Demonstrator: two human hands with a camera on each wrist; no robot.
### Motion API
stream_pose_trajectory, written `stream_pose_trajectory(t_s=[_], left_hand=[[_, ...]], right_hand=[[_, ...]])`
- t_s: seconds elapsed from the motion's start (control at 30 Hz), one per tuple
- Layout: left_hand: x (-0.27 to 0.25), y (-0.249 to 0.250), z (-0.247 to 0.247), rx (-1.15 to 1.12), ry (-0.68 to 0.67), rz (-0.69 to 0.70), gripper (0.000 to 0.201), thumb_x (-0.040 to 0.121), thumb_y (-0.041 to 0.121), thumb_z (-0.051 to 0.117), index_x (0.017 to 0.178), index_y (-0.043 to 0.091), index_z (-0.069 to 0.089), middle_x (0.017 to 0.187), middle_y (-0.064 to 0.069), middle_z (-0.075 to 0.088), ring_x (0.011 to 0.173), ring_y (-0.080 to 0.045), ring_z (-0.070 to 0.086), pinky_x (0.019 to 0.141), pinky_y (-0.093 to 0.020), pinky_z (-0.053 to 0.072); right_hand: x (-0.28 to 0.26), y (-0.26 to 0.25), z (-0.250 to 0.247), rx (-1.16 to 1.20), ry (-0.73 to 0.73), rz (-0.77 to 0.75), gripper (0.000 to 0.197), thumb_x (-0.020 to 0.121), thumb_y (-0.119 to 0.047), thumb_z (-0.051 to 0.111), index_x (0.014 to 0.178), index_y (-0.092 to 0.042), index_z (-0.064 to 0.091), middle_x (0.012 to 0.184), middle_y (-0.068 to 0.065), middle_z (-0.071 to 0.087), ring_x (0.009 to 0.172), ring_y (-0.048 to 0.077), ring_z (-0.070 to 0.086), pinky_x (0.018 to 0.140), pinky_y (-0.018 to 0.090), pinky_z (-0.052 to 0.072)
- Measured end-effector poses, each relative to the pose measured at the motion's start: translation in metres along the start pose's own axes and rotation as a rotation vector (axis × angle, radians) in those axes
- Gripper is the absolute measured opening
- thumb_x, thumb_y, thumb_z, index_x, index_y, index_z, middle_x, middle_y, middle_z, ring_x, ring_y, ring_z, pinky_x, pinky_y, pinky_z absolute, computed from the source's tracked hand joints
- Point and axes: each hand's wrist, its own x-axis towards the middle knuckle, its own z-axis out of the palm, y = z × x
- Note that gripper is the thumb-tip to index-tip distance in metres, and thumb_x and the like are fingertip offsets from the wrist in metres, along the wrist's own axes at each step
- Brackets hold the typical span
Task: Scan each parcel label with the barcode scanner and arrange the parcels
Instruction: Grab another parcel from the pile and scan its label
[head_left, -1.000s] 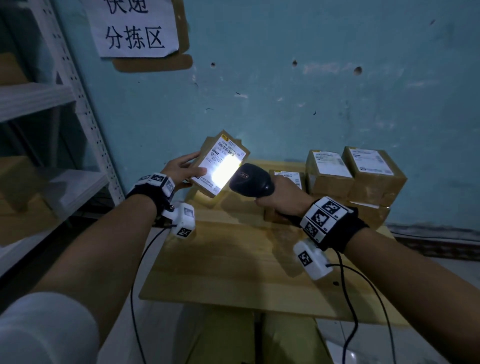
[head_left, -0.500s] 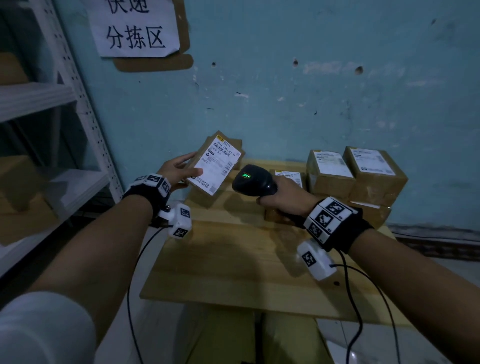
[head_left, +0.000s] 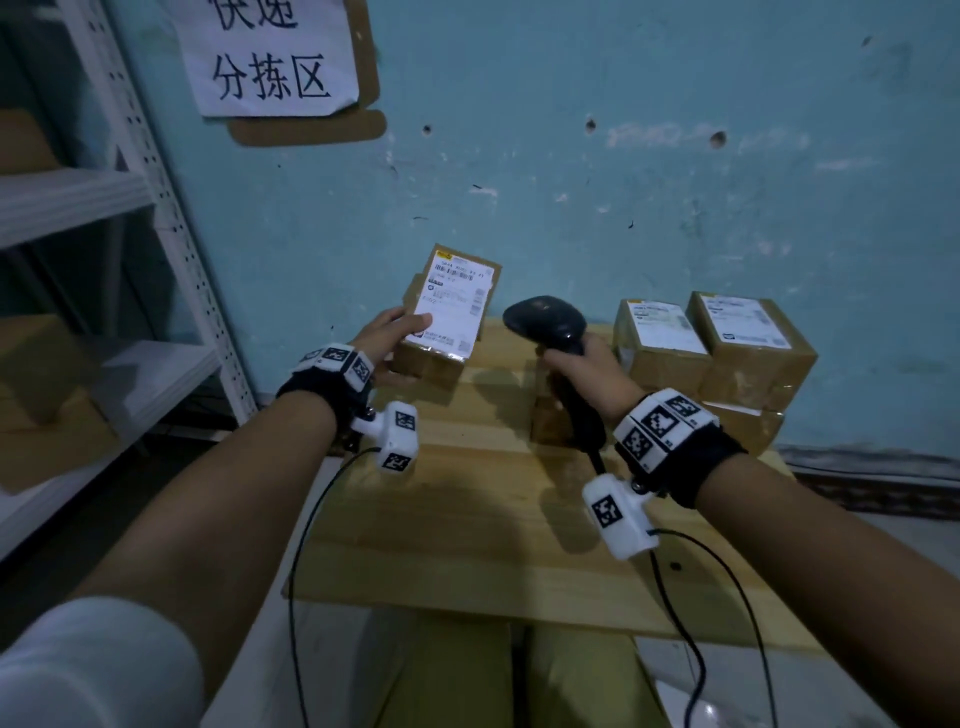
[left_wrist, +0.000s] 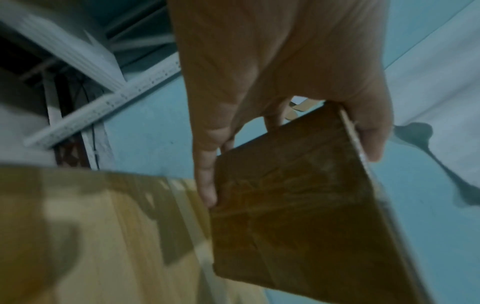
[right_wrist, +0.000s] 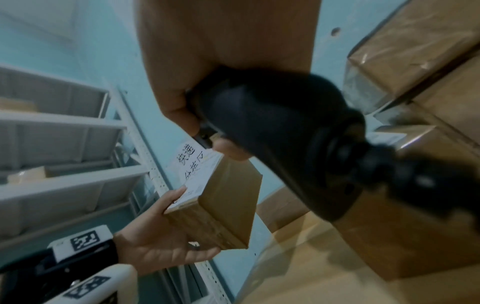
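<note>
- The left hand (head_left: 384, 340) grips a parcel (head_left: 447, 312) off the table (head_left: 467, 519), thumb on the label (head_left: 451, 299) and fingers curled under the base; the label faces up and toward the person
- The right hand (head_left: 582, 369) is closed round the handle of the scanner (head_left: 545, 319); the head sits just right of the parcel, not touching it; no beam or lit patch shows on the label, so I judge no scan is under way now; whether this parcel is already read, the pictures do not tell
- Two parcels (head_left: 660, 332) stand side by side against the wall (head_left: 623, 182) at the table's far right, labels up, resting on a lower layer (head_left: 748, 421) of boxes; this looks like the arranged stack, though I cannot tell if each was scanned
- One more box (head_left: 548, 415) lies on the table behind the right hand, largely hidden; its label is not visible; it may be waiting for a scan
- A judgement: the task looks well under way, not finished; left to do are placing the held parcel, likely on or beside the stack, and dealing with the hidden box
- The shelf (head_left: 104, 208) at left holds blurred brown boxes; whether they belong to the task I cannot tell
</note>
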Motion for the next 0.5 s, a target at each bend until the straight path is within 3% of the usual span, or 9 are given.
stream_pose_trajectory(t_s=[0.07,0.13,0.2,0.23,0.3,0.4,0.47,0.5], left_hand=[[-0.004,0.009,0.018,-0.022,-0.043,-0.065,0.040,0.087,0.044,0.057,0.118,0.019,0.050,0.118,-0.008,0.055,0.103,-0.026,0.053,0.084,-0.043,0.051],[-0.004,0.014,0.037,-0.077,-0.059,-0.092,0.044,0.082,0.051,0.059,0.113,0.021,0.053,0.117,-0.009,0.058,0.108,-0.026,0.054,0.096,-0.042,0.046],[0.002,0.015,0.056,-0.095,-0.102,-0.109,0.079,0.061,0.065,0.070,0.125,0.021,0.055,0.132,-0.007,0.056,0.119,-0.027,0.054,0.106,-0.045,0.039],[0.010,0.013,0.065,-0.104,-0.122,-0.131,0.094,0.050,0.069,0.073,0.129,0.024,0.053,0.136,-0.007,0.054,0.122,-0.028,0.053,0.107,-0.049,0.038],[0.028,0.006,0.082,-0.117,-0.166,-0.174,0.103,0.041,0.072,0.075,0.131,0.029,0.052,0.137,-0.007,0.054,0.122,-0.029,0.054,0.103,-0.052,0.040],[0.040,0.003,0.105,-0.107,-0.205,-0.164,0.116,0.031,0.073,0.075,0.135,0.030,0.047,0.142,-0.006,0.048,0.129,-0.029,0.047,0.107,-0.051,0.036],[0.021,0.015,0.119,-0.105,-0.235,-0.130,0.109,0.041,0.076,0.071,0.135,0.026,0.048,0.141,-0.004,0.050,0.128,-0.026,0.048,0.109,-0.049,0.033],[0.016,0.018,0.124,-0.118,-0.229,-0.106,0.090,0.058,0.073,0.065,0.130,0.020,0.054,0.131,-0.004,0.058,0.118,-0.024,0.056,0.107,-0.046,0.037]], right_hand=[[0.005,-0.002,-0.004,0.071,0.016,0.009,0.015,0.087,0.002,0.052,0.102,-0.002,0.052,0.072,0.009,0.057,0.062,0.018,0.058,0.053,0.021,0.051],[0.008,-0.003,-0.007,0.083,0.036,0.001,0.019,0.086,-0.001,0.054,0.106,-0.001,0.057,0.087,0.015,0.061,0.081,0.026,0.061,0.077,0.032,0.054],[0.006,-0.003,-0.012,0.088,0.056,0.013,0.021,0.084,-0.008,0.058,0.105,-0.005,0.060,0.096,0.017,0.062,0.093,0.034,0.060,0.094,0.048,0.048],[0.006,-0.002,-0.015,0.100,0.069,0.010,0.015,0.084,-0.010,0.059,0.099,-0.011,0.060,0.097,0.016,0.062,0.098,0.037,0.060,0.099,0.052,0.046],[0.003,-0.002,-0.021,0.110,0.111,0.010,0.015,0.086,-0.009,0.058,0.087,-0.024,0.055,0.093,0.009,0.061,0.101,0.034,0.059,0.101,0.051,0.044],[0.000,0.000,-0.030,0.151,0.137,0.009,0.019,0.087,-0.008,0.058,0.086,-0.027,0.053,0.088,0.000,0.060,0.101,0.026,0.057,0.104,0.051,0.042],[-0.001,0.004,-0.035,0.152,0.160,0.010,0.017,0.086,-0.009,0.059,0.092,-0.024,0.054,0.093,0.001,0.061,0.107,0.028,0.057,0.105,0.050,0.041],[-0.002,0.005,-0.038,0.150,0.172,0.012,0.017,0.086,-0.009,0.060,0.096,-0.021,0.054,0.096,0.003,0.061,0.109,0.030,0.057,0.105,0.049,0.042]])
